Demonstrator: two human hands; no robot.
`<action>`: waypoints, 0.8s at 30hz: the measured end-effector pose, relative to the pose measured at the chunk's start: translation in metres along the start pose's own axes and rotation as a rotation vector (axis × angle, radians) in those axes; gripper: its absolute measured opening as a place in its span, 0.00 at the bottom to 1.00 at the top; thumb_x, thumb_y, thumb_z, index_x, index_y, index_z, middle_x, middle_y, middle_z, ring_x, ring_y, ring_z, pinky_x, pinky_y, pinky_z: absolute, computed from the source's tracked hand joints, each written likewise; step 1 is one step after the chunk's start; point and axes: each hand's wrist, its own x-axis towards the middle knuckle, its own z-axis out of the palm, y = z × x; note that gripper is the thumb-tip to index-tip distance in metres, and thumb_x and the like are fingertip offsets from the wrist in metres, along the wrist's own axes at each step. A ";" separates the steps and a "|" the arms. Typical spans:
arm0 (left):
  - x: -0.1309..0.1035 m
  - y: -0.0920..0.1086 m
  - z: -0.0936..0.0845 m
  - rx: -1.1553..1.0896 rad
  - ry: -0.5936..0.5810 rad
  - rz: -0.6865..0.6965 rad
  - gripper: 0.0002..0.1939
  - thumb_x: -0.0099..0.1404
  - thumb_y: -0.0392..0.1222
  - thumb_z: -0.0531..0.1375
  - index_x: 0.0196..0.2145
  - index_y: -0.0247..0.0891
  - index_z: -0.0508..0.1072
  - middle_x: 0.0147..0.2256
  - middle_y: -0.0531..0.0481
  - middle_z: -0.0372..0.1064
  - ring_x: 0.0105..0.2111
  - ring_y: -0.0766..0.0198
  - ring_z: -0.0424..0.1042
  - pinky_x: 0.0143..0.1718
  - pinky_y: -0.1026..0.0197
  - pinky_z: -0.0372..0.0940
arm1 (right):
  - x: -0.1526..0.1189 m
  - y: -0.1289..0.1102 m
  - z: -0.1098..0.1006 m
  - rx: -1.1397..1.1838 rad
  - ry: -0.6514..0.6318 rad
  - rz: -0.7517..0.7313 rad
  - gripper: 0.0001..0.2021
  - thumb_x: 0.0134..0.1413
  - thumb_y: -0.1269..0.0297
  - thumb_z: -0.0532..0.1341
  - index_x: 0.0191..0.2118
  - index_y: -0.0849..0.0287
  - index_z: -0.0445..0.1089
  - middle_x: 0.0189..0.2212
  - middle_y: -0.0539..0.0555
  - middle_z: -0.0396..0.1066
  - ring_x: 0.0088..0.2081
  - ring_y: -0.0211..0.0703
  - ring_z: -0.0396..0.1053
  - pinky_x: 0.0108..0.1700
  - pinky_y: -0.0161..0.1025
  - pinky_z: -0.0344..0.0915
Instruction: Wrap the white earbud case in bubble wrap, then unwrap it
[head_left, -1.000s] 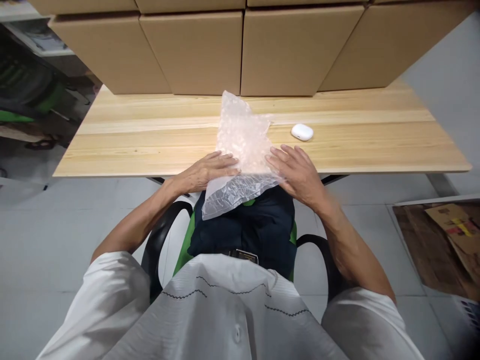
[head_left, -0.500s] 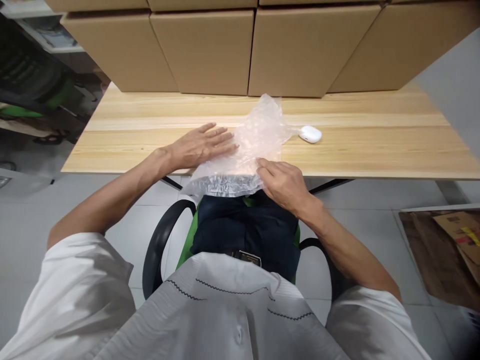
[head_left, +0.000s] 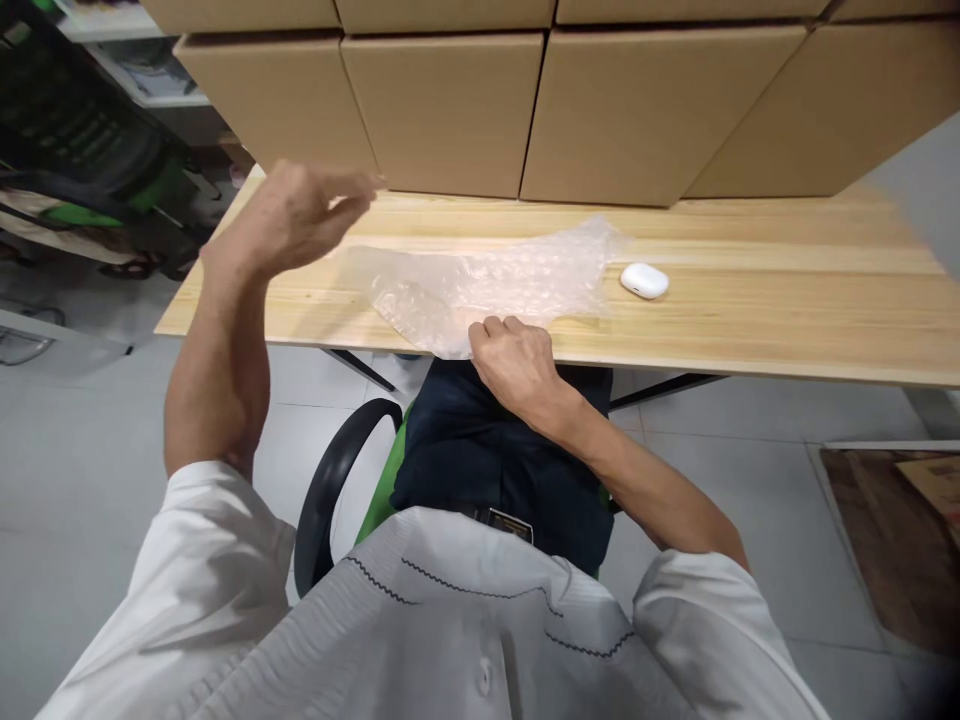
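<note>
A clear sheet of bubble wrap (head_left: 536, 272) lies crumpled along the front part of the wooden table (head_left: 765, 320). At its near edge, my right hand (head_left: 517, 365) has its fingers curled closed on the plastic. My left hand (head_left: 300, 215) is raised over the table's left side, apart from the wrap; it is empty, with the thumb and the slightly blurred fingers stretched out and a gap between them. To the right of the wrap sits a small white rounded case (head_left: 644, 281), which neither hand touches.
Cardboard boxes (head_left: 442, 115) stand side by side and stacked along the table's back. A black chair armrest (head_left: 322, 480) is at my left side. Shelving and a green-and-black chair (head_left: 82, 130) are at the far left.
My left hand has lifted off the bubble wrap and moved left and up. The wrap has turned to lie more sideways, its near edge drawn back onto the table. My right hand still grips it.
</note>
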 end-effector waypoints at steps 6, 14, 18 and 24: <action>-0.026 0.015 0.021 -0.247 0.044 0.113 0.32 0.87 0.65 0.59 0.67 0.34 0.83 0.68 0.39 0.84 0.69 0.46 0.83 0.76 0.37 0.75 | 0.001 0.005 0.011 -0.003 0.071 -0.059 0.15 0.77 0.73 0.58 0.57 0.65 0.82 0.53 0.73 0.84 0.54 0.68 0.78 0.43 0.52 0.71; -0.038 0.019 0.142 -0.239 -0.172 0.231 0.20 0.84 0.46 0.59 0.63 0.43 0.87 0.67 0.38 0.84 0.69 0.46 0.83 0.75 0.44 0.75 | -0.014 0.037 0.030 0.044 0.192 -0.232 0.22 0.73 0.67 0.67 0.69 0.61 0.74 0.62 0.68 0.82 0.58 0.68 0.74 0.56 0.57 0.75; -0.045 0.010 0.159 -0.247 -0.131 0.209 0.22 0.84 0.49 0.58 0.62 0.42 0.88 0.67 0.37 0.84 0.69 0.47 0.83 0.74 0.43 0.75 | -0.010 0.065 0.049 0.122 0.258 -0.281 0.26 0.75 0.66 0.63 0.74 0.60 0.72 0.72 0.69 0.77 0.65 0.68 0.72 0.67 0.60 0.72; -0.051 0.013 0.156 -0.309 -0.119 0.182 0.24 0.85 0.52 0.57 0.63 0.40 0.88 0.66 0.36 0.85 0.70 0.47 0.82 0.76 0.43 0.74 | 0.005 0.084 0.066 0.143 0.372 -0.319 0.27 0.74 0.65 0.63 0.74 0.59 0.73 0.82 0.69 0.67 0.79 0.72 0.63 0.75 0.68 0.67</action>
